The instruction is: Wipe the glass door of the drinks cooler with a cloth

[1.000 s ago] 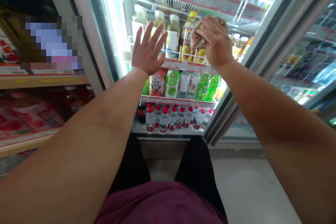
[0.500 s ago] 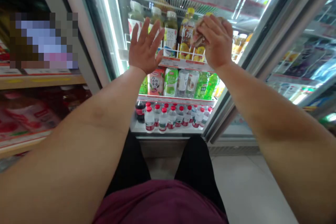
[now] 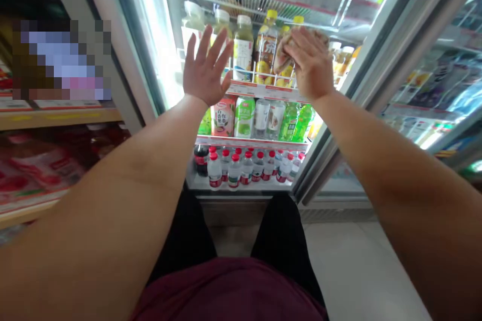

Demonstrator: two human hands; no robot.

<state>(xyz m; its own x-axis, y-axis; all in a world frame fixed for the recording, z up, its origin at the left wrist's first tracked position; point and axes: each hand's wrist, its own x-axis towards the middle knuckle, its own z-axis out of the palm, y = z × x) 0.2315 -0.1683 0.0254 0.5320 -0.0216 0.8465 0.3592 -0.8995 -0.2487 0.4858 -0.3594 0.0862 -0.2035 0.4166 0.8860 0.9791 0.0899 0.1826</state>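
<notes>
My left hand [image 3: 207, 70] is spread, palm forward, in front of the lit drinks fridge, and appears to lie on its glass door. Behind its fingers stand white-capped bottles, one of them a pale-labelled tea bottle [image 3: 243, 50]. Level with it on the right, my right hand [image 3: 312, 67] presses a bunched, brownish cloth [image 3: 283, 55] toward the same glass. Part of the cloth is hidden under the fingers. Just left of the cloth, behind the glass, is a yellow-capped tea bottle [image 3: 266, 45].
Cartons and green bottles fill the shelf below, with a red carton [image 3: 222, 118] among them. Small red-capped bottles [image 3: 234, 173] line the fridge floor. A metal door handle [image 3: 320, 173] runs along the right. Open shelving with a wooden edge [image 3: 71, 114] stands at left.
The cloth has spread a little under my right hand, whose fingers have shifted slightly left and down. My left hand stays almost in place.
</notes>
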